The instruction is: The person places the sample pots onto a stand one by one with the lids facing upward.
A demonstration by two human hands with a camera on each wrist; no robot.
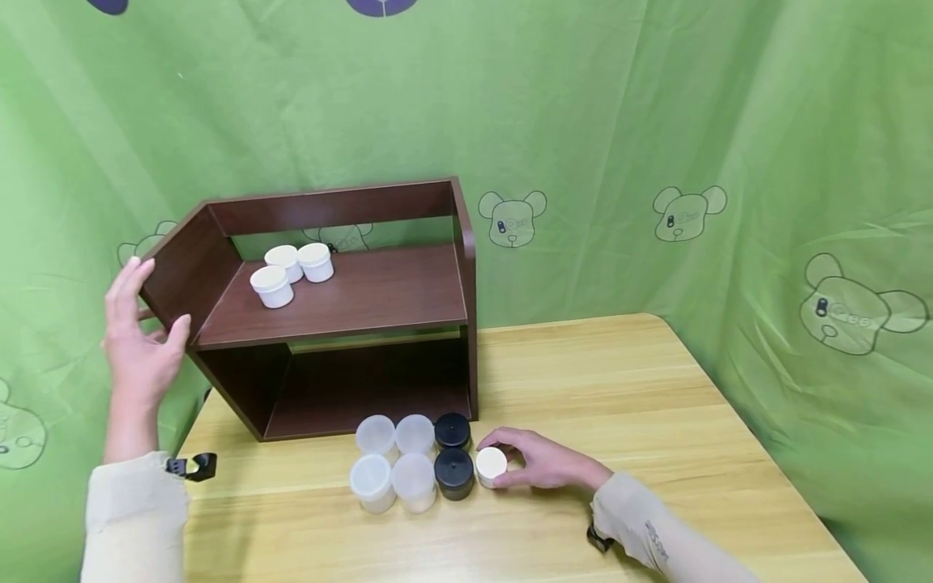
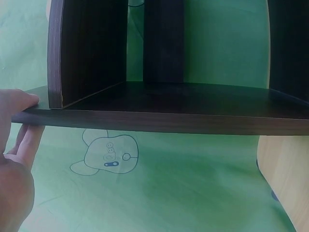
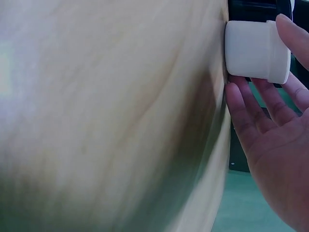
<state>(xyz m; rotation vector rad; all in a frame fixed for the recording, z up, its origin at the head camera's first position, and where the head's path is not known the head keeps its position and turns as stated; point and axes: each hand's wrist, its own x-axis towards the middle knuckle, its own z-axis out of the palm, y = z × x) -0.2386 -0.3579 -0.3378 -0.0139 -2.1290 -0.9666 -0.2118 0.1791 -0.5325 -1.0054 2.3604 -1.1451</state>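
Note:
With the thumb on one face and fingers on the other, my left hand (image 1: 142, 352) holds the left side panel of a dark brown two-tier shelf (image 1: 379, 304). In the left wrist view the thumb and fingers pinch that panel's edge (image 2: 145, 121). My right hand (image 1: 543, 460) grips a small white lidded jar (image 1: 492, 467) on the wooden table, thumb on the near side and fingers on the far side. The right wrist view shows this white jar (image 3: 253, 50) standing at the tabletop between thumb and fingers. Two black-lidded jars (image 1: 454, 470) stand just left of it.
Several translucent jars (image 1: 372, 478) stand in two rows left of the black ones, in front of the shelf. Three white jars (image 1: 273, 287) sit at the left of the upper tier. A green curtain (image 1: 583, 121) hangs behind the wooden table (image 1: 583, 372).

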